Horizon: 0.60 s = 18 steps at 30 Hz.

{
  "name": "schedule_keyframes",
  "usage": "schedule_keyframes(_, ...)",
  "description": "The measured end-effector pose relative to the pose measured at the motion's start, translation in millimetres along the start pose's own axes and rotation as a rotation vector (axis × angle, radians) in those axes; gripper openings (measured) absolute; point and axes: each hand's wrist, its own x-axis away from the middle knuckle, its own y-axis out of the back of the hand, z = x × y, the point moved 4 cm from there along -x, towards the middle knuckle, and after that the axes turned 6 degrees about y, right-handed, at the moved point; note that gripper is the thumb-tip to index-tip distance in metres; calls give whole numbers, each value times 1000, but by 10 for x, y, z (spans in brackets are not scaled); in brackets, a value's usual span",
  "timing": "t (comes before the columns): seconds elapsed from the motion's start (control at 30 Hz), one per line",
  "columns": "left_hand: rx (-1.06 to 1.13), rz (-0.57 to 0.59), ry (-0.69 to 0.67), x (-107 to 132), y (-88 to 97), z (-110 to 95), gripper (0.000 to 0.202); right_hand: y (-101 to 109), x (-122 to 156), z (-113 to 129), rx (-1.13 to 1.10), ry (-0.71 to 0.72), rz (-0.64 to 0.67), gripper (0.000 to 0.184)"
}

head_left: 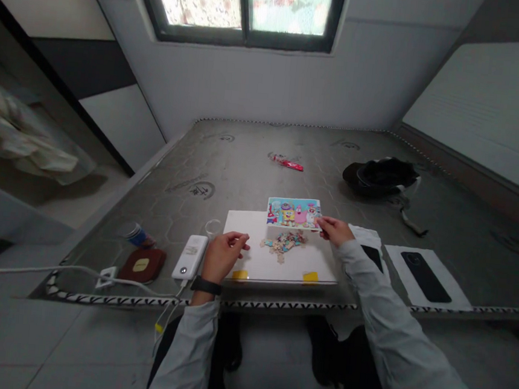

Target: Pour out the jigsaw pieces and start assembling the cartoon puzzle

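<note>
My right hand (336, 230) pinches the right edge of a colourful cartoon picture card (293, 213), tilted up above the far part of a white board (239, 262). Below the card, a small heap of jigsaw puzzle pieces (282, 245) lies on the board, some showing bare wood-coloured backs and some printed colours. My left hand (224, 256), with a dark band at the wrist, hovers by the board's left side. Its fingers are loosely bent, with thumb and index apart and nothing visible between them.
On the left are a white power bank (190, 257) with a cable, a brown case (142, 265) and a blue can (138, 235). A black phone (425, 275) lies on white paper at right. Farther back are a dark cap (379, 176) and a red wrapper (288, 162).
</note>
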Motion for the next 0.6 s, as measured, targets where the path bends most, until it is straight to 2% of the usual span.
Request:
schedule_keyframes(0.1,-33,-28,-17,20,29,0,40,-252,-269,94,180,-18,101,35)
schedule_keyframes(0.27,-55,-59,-11,34,111,-21,36,-473,-433,172,468,10,177,40)
schedule_keyframes(0.43,-67,-80,-6,22,168,-24,35,-484,-444,186,703,98,112,33)
schedule_keyframes(0.6,-103,-97,-20,33,178,-30,35,-398,-411,200,816,161,35,34)
